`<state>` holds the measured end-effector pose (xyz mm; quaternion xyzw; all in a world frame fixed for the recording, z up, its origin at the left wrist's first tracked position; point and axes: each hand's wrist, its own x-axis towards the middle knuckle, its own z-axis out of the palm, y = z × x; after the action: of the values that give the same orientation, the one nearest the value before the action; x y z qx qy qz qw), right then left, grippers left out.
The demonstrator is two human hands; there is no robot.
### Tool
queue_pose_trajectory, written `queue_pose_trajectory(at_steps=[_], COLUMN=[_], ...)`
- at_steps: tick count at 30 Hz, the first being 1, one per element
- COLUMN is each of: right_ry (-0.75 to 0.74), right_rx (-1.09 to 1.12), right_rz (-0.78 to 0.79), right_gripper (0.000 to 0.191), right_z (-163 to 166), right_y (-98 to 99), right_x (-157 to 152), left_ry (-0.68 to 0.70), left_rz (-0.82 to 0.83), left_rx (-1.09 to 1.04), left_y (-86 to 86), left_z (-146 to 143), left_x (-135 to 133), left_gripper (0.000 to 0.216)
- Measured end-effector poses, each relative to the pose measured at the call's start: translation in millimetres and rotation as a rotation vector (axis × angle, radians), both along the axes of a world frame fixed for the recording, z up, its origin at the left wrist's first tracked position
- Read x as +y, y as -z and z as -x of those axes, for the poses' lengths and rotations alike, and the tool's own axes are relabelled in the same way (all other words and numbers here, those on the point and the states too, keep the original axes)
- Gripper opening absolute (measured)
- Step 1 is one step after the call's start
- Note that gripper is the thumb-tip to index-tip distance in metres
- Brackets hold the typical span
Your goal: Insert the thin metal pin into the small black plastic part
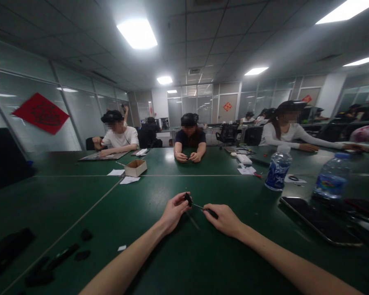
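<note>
Near the middle of the green table (160, 254), my left hand (174, 211) pinches a small black part (188, 199); its exact kind I cannot make out. My right hand (226, 219) is closed around the dark handle of a screwdriver (198, 206). The thin metal shaft points left, and its tip meets the black part or lies right at it. Both hands are held just above the tabletop, with the forearms reaching in from the lower edge.
Black pieces (53, 258) lie at the lower left, near a white scrap (122, 248). On the right are a phone (320, 221), a blue-labelled bottle (278, 168) and a blue-capped bottle (332, 176). An open box (135, 168) stands further off. Co-workers sit across the table.
</note>
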<state>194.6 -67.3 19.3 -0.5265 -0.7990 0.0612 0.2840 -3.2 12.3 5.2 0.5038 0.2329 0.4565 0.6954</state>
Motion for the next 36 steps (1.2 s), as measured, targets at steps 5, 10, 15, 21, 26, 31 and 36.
queue_pose_trajectory(at_steps=[5,10,15,21,26,31,36], right_ry=[0.011,0.012,0.014,-0.005,-0.048,-0.063,-0.068], right_rx=[-0.012,-0.011,-0.019,-0.015,0.007,0.016,0.039], right_rz=[-0.011,-0.008,-0.012,-0.002,0.014,0.017,0.017], right_gripper=[0.027,0.027,0.026,0.027,0.028,0.028,0.028], right_z=[0.4,0.5,-0.2,-1.4,-2.4,-3.1,-3.9], right_y=[0.7,-0.2,1.2,0.2,-2.4,-1.9,0.7], right_x=[0.7,0.3,0.7,-0.2,-2.2,-1.9,0.5], left_ry=[-0.018,-0.014,-0.021,0.009,0.033,0.049,0.063], left_rz=[-0.010,-0.040,-0.108,-0.141,-0.111,-0.080,-0.096], left_rx=[0.008,0.029,0.126,0.129,0.087,0.087,0.146], left_y=[0.2,1.9,0.6,0.4,2.7,2.8,-1.4], left_z=[-1.9,-2.4,-1.0,-0.5,-1.2,-0.8,-0.4], left_x=[0.5,1.2,-0.6,-0.1,1.9,2.7,-0.9], left_gripper=[0.044,0.045,0.044,0.041,0.039,0.036,0.033])
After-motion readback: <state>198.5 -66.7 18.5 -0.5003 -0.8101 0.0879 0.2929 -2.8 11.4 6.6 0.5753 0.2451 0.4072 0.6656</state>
